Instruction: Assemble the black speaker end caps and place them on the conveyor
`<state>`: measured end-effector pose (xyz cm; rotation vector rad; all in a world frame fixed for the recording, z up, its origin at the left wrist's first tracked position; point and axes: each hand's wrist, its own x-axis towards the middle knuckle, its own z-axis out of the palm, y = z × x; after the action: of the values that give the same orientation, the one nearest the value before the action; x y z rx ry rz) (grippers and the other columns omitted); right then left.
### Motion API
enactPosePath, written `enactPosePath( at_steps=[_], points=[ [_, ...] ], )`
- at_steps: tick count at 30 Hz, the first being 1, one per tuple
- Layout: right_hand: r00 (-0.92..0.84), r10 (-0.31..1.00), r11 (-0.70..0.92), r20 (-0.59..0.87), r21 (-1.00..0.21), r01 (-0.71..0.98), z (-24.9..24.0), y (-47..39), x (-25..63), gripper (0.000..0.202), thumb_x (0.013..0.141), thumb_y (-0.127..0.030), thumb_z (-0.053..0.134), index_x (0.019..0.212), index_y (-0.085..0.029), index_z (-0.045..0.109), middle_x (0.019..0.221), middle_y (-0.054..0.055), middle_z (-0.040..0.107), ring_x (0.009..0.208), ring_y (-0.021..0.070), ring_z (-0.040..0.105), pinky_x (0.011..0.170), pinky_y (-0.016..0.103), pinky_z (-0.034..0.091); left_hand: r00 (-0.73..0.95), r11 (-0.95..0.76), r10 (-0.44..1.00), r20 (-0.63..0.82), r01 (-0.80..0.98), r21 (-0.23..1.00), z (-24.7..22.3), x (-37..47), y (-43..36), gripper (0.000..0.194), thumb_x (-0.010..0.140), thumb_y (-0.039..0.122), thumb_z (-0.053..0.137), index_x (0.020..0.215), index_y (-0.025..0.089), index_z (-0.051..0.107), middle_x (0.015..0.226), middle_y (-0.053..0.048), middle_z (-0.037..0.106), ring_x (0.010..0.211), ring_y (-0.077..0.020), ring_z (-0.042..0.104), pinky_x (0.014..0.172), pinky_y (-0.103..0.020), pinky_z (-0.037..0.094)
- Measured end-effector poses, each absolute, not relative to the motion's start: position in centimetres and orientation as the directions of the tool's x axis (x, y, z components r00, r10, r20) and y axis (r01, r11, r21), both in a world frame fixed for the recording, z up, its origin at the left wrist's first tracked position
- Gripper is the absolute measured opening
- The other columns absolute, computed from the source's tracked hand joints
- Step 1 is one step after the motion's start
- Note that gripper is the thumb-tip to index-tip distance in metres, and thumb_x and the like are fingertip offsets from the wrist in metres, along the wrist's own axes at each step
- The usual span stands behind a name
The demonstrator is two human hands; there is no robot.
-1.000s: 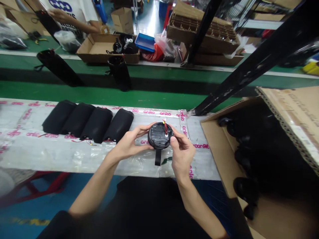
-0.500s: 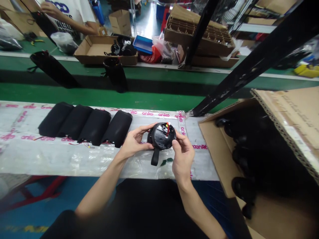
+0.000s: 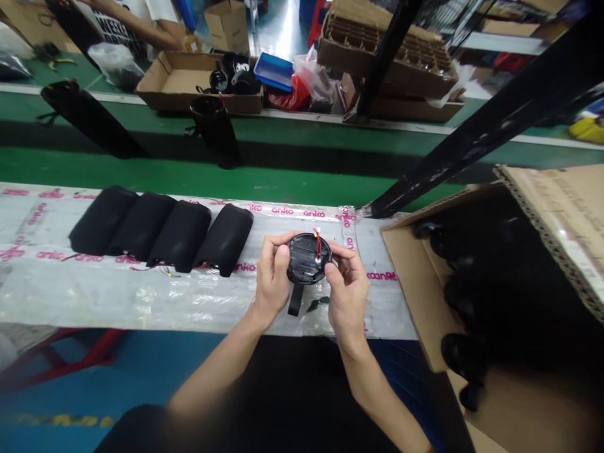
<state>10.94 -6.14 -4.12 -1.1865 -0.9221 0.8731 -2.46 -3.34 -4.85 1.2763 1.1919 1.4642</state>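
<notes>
Between both hands I hold a round black plastic cap (image 3: 306,261), its inner side facing up, with a short red wire and white connector rising from it. A black strap loop (image 3: 296,301) hangs from its near edge. My left hand (image 3: 272,277) grips the left rim, thumb near the top face. My right hand (image 3: 348,286) grips the right rim with thumb and curled fingers. Left of the hands, several black fabric-covered cylinders (image 3: 226,239) lie side by side, thin wires showing at their near ends. The underside of the cap is hidden.
A large cardboard box (image 3: 410,296) with black parts stands at the right. A dark slanted post (image 3: 453,145) rises behind the plastic-covered bench (image 3: 141,302). Two black tubes (image 3: 214,132) stand on the green surface. Across it are a shallow carton (image 3: 165,82), a blue tray (image 3: 274,70) and another person's arm (image 3: 136,25).
My left hand has shifted right and closer around the cap, its thumb now raised by the rim. The cap has turned flatter, and the red wire stands more upright.
</notes>
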Motion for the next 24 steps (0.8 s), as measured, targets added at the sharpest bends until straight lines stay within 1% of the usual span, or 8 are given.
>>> enactPosePath(
  at_steps=[3, 7, 9, 12, 15, 18, 20, 24],
  points=[
    [0.426, 0.899, 0.166, 0.105, -0.980, -0.110, -4.2, -6.4, 10.2, 0.033, 0.091, -0.039, 0.081, 0.119, -0.023, 0.077, 0.128, 0.011, 0.082, 0.122, 0.0288, 0.078, 0.112, 0.052, 0.061, -0.126, -0.165, 0.979, 0.158, -0.053, 0.985, -4.5, -1.8, -3.8, 0.037, 0.112, 0.051, 0.048, 0.121, 0.023, 0.069, 0.130, -0.010, 0.079, 0.121, -0.0247, 0.075, 0.104, -0.039, 0.059],
    [0.497, 0.860, 0.188, 0.114, -0.977, -0.100, -3.5, -7.1, 9.2, 0.025, 0.094, -0.036, 0.080, 0.116, -0.024, 0.083, 0.129, 0.009, 0.083, 0.124, 0.0292, 0.079, 0.114, 0.055, 0.061, -0.158, -0.113, 0.984, 0.087, -0.165, 0.980, -3.9, -1.1, -4.5, 0.041, 0.113, 0.051, 0.046, 0.128, 0.021, 0.069, 0.146, -0.012, 0.073, 0.133, -0.0262, 0.070, 0.116, -0.043, 0.053],
    [0.504, 0.855, 0.178, 0.118, -0.981, -0.073, -3.2, -7.3, 9.2, 0.027, 0.095, -0.034, 0.079, 0.119, -0.025, 0.084, 0.131, 0.008, 0.083, 0.126, 0.0288, 0.078, 0.116, 0.056, 0.060, -0.153, -0.094, 0.986, 0.061, -0.217, 0.972, -3.7, -1.4, -4.2, 0.037, 0.112, 0.050, 0.050, 0.122, 0.021, 0.071, 0.147, -0.012, 0.072, 0.135, -0.0272, 0.070, 0.118, -0.045, 0.053],
    [0.462, 0.880, 0.149, 0.106, -0.987, -0.057, -3.1, -7.2, 9.7, 0.027, 0.094, -0.034, 0.079, 0.120, -0.026, 0.084, 0.131, 0.007, 0.083, 0.127, 0.0289, 0.078, 0.119, 0.057, 0.059, -0.001, -0.040, 0.999, 0.041, -0.242, 0.969, -3.7, -3.5, -3.1, 0.029, 0.106, 0.048, 0.061, 0.112, 0.022, 0.073, 0.139, -0.012, 0.077, 0.129, -0.0291, 0.074, 0.112, -0.047, 0.059],
    [0.430, 0.897, 0.150, 0.099, -0.985, -0.086, -3.3, -6.9, 10.3, 0.027, 0.093, -0.035, 0.081, 0.119, -0.026, 0.084, 0.130, 0.006, 0.083, 0.126, 0.0292, 0.078, 0.119, 0.057, 0.059, 0.248, -0.016, 0.967, 0.052, -0.148, 0.989, -3.7, -7.0, -1.6, 0.034, 0.100, 0.049, 0.072, 0.122, 0.023, 0.076, 0.138, -0.014, 0.078, 0.124, -0.0293, 0.078, 0.106, -0.043, 0.064],
    [0.396, 0.914, 0.139, 0.085, -0.984, -0.109, -3.4, -6.8, 10.5, 0.029, 0.093, -0.035, 0.082, 0.120, -0.027, 0.084, 0.131, 0.006, 0.082, 0.128, 0.0296, 0.078, 0.120, 0.058, 0.057, 0.431, -0.124, 0.895, 0.114, -0.004, 0.992, -3.8, -9.8, -0.3, 0.063, 0.083, 0.043, 0.093, 0.140, 0.024, 0.073, 0.145, -0.014, 0.074, 0.131, -0.0316, 0.075, 0.114, -0.043, 0.062],
    [0.390, 0.918, 0.125, 0.076, -0.987, -0.102, -3.3, -6.9, 10.5, 0.031, 0.093, -0.037, 0.082, 0.122, -0.027, 0.084, 0.133, 0.007, 0.082, 0.129, 0.0299, 0.077, 0.122, 0.058, 0.055, 0.465, -0.256, 0.865, 0.188, 0.087, 0.963, -4.0, -10.7, 0.3, 0.079, 0.073, 0.040, 0.101, 0.144, 0.025, 0.072, 0.144, -0.013, 0.075, 0.131, -0.0320, 0.075, 0.117, -0.044, 0.060],
    [0.406, 0.911, 0.108, 0.066, -0.991, -0.081, -3.0, -6.8, 10.5, 0.032, 0.095, -0.039, 0.080, 0.123, -0.025, 0.083, 0.133, 0.007, 0.081, 0.130, 0.0289, 0.077, 0.121, 0.056, 0.056, 0.467, -0.470, 0.819, 0.333, 0.213, 0.857, -3.9, -11.2, 1.1, 0.078, 0.071, 0.046, 0.101, 0.141, 0.023, 0.074, 0.133, -0.010, 0.081, 0.115, -0.0291, 0.082, 0.112, -0.042, 0.063]
  ],
)
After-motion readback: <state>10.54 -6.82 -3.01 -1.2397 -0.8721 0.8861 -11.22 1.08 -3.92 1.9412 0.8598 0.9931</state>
